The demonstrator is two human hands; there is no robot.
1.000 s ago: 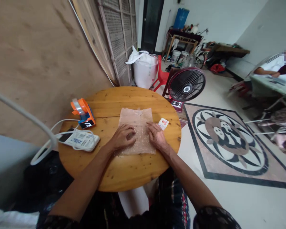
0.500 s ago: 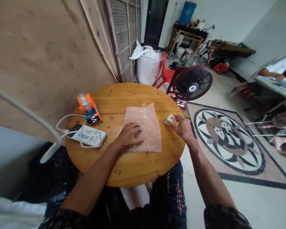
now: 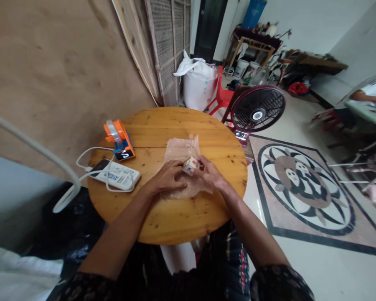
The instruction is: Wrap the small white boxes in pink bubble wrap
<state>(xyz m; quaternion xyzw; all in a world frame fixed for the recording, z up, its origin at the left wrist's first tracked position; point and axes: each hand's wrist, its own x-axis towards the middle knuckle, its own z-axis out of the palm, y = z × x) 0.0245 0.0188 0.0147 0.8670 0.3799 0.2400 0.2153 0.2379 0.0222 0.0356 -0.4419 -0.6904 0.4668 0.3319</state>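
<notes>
A pinkish sheet of bubble wrap [image 3: 183, 146] lies spread on the round wooden table [image 3: 156, 228]. Over its middle, my right hand [image 3: 209, 172] grips a small white box [image 3: 191, 164] with a red mark on its side. My left hand [image 3: 169, 177] rests on the left part of the wrap, fingers apart and slightly curved. Its fingertips come close to the box; whether they touch it I cannot tell.
An orange and blue tape dispenser [image 3: 120, 140] and a white power bank [image 3: 117, 175] with a looped cable sit at the table's left. A fan [image 3: 257, 110] stands beyond the right edge, near a white sack [image 3: 200, 85]. Another person's arm [image 3: 368, 98] shows at far right.
My right hand has carried the small box leftward from the table's right side to above the bubble wrap. My left hand has stayed on the wrap. The view has shifted slightly.
</notes>
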